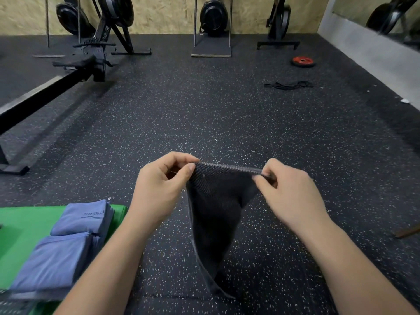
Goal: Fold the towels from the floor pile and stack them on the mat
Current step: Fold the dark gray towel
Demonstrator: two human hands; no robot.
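Observation:
A dark grey towel (216, 214) hangs in front of me above the speckled floor, its top edge stretched between my hands. My left hand (161, 187) pinches the left end of that edge and my right hand (293, 196) pinches the right end. The towel narrows to a point near the floor. At the lower left lies a green mat (25, 233). On it sit two folded blue towels, one (84, 217) farther from me and one stack (52, 264) nearer. The floor pile is out of view.
A rowing machine (52, 85) stretches along the left. More exercise machines (213, 21) stand at the back wall. A red weight plate (303, 61) and a black band (288, 85) lie on the floor at the right. A mirror wall runs along the right edge.

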